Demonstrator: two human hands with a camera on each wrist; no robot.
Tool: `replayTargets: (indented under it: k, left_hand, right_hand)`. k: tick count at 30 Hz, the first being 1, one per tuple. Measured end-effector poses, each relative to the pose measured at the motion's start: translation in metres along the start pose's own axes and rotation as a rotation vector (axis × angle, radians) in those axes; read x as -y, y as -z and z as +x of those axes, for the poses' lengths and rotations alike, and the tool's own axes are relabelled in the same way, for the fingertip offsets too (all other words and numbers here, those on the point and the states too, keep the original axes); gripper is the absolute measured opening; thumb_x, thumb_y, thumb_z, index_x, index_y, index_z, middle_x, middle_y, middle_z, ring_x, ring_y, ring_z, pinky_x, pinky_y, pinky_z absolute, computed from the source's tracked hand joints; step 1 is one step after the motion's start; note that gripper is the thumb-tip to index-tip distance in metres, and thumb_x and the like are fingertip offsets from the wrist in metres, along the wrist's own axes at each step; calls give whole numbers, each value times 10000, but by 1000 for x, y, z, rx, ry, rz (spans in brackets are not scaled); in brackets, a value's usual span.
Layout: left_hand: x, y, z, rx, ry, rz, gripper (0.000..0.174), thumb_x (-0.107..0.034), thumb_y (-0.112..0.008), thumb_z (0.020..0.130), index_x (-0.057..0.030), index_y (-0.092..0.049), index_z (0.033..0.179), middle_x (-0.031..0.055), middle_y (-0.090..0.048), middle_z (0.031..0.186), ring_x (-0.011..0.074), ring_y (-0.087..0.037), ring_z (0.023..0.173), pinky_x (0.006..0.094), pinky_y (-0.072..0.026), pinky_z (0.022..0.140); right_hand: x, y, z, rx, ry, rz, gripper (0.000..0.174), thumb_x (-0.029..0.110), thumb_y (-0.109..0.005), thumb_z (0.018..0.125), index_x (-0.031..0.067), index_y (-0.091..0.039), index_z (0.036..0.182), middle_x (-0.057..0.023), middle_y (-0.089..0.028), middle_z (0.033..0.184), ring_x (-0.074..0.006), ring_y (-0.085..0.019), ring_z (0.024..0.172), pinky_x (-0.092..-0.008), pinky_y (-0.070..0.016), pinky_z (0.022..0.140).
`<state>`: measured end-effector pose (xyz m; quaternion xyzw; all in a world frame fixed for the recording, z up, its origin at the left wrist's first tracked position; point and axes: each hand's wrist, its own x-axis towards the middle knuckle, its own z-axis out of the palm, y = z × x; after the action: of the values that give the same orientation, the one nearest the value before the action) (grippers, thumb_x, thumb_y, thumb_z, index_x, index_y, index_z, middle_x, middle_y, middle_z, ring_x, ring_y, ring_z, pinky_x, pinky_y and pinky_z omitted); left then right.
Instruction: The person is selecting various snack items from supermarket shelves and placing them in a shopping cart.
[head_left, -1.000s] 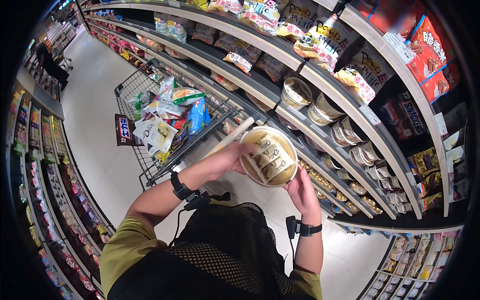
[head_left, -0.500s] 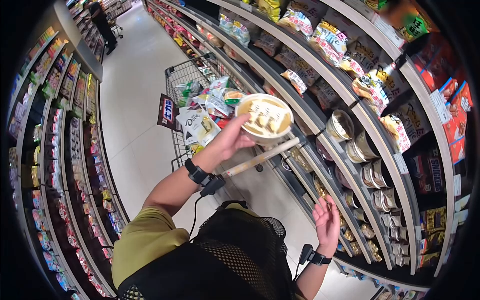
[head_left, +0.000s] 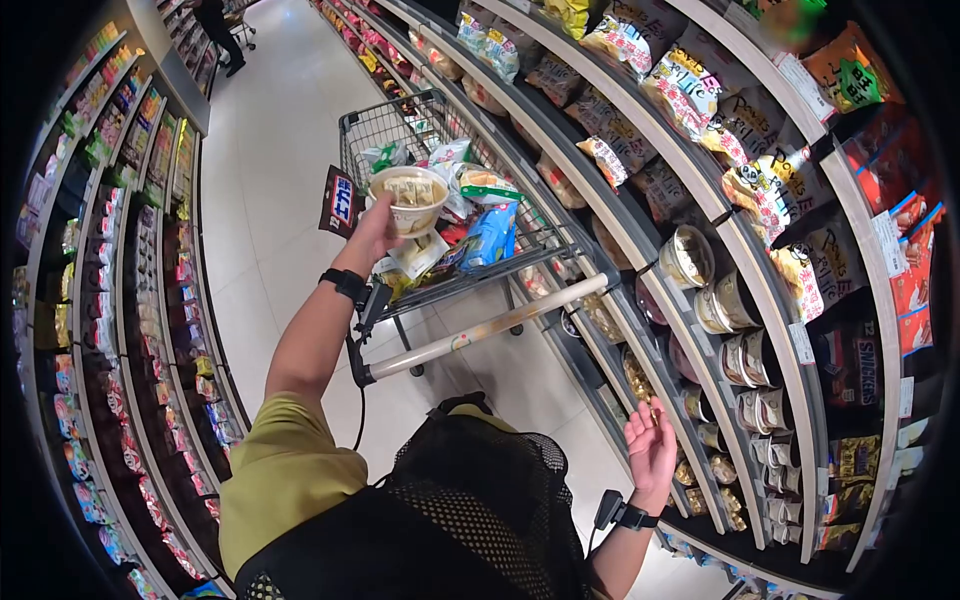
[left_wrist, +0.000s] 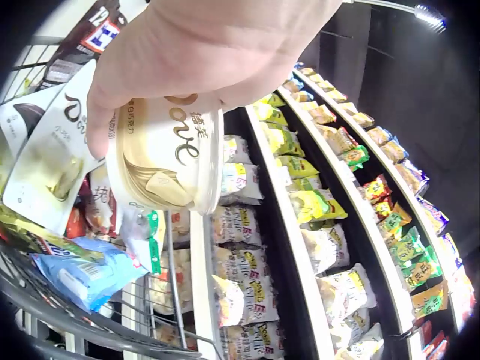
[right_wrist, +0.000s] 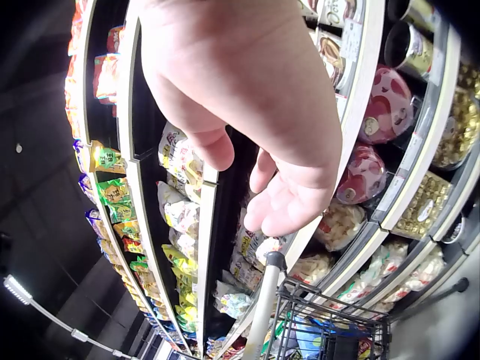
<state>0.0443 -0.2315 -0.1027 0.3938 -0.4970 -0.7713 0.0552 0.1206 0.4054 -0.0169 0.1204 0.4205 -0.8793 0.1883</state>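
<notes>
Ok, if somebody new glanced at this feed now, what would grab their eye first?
Probably the white-and-gold Dove tub, held by the left hand over the loaded shopping cart. Next, the bright blue packet in the cart, to the right of the tub in the head view. The curving snack shelves filling that view's right side would likely come third.

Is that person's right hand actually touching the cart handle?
Apart. The head view shows the right hand away from the cart handle, with gold packets visible between them.
</notes>
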Motion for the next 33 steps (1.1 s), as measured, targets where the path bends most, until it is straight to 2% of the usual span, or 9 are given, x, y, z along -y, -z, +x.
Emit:
replayTargets:
  k: [2,4,7,10,14,15,18,23,33]
  left_hand:
    - [13,-7,-9,-59,28,102,514,-553,-616,886,-98,-607,1124,85,-610,933,233,-619,847,426,-524,742]
    - [19,-11,-7,-86,42,159,522,-522,-658,869,-69,-605,1123,97,-616,945,255,-633,882,469,-529,772]
    - [27,-19,-2,-7,49,207,460,-372,-733,852,8,-586,1067,118,-622,931,259,-629,748,542,-543,770]
    - [29,-37,-14,-128,-1,175,425,-317,-746,853,19,-591,1062,132,-634,921,254,-639,721,526,-555,752]
    - [37,-25,13,14,132,64,506,-305,-744,854,-14,-532,1209,121,-629,989,253,-646,818,515,-553,814]
    - [37,-25,17,-17,156,145,560,-377,-708,865,-29,-526,1265,136,-631,1070,278,-650,961,516,-528,894]
    - [44,-33,24,-63,165,53,588,-453,-656,877,-40,-555,1284,155,-639,1156,303,-638,1077,529,-496,955]
    - [57,-41,46,176,140,6,520,-375,-594,983,-75,-483,1392,150,-599,1299,267,-656,1127,417,-606,847]
    - [49,-72,49,270,187,69,438,-395,-584,988,-78,-554,1289,116,-672,1197,260,-684,1033,447,-566,836]
  right_hand:
    - [1,3,3,1,-20,15,361,242,-533,1049,44,-551,1350,-140,-675,1228,-239,-688,1046,-380,-580,909]
    - [2,3,4,-5,-29,5,356,238,-531,1048,47,-551,1348,-136,-677,1217,-235,-687,1042,-380,-577,911]
    - [3,2,5,-18,-37,9,347,234,-521,1052,49,-553,1343,-130,-680,1210,-229,-687,1038,-374,-573,907]
    - [5,0,1,-44,-29,9,340,216,-494,1064,34,-543,1347,-127,-687,1192,-220,-693,1016,-361,-577,893]
    - [7,2,-8,-100,-7,12,330,218,-510,1056,41,-551,1332,-118,-690,1175,-218,-692,1006,-361,-577,889]
    - [7,4,-10,-104,0,17,330,218,-510,1056,41,-551,1332,-118,-690,1175,-218,-692,1006,-361,-577,889]
    - [8,15,-18,-119,10,38,318,222,-515,1054,51,-562,1317,-112,-692,1168,-214,-692,1005,-361,-577,885]
    - [6,25,-25,-169,15,93,298,224,-523,1049,63,-579,1294,-102,-698,1156,-210,-694,996,-364,-578,877]
    - [1,18,-25,-171,32,108,282,214,-522,1052,58,-590,1277,-106,-702,1153,-211,-694,993,-367,-576,874]
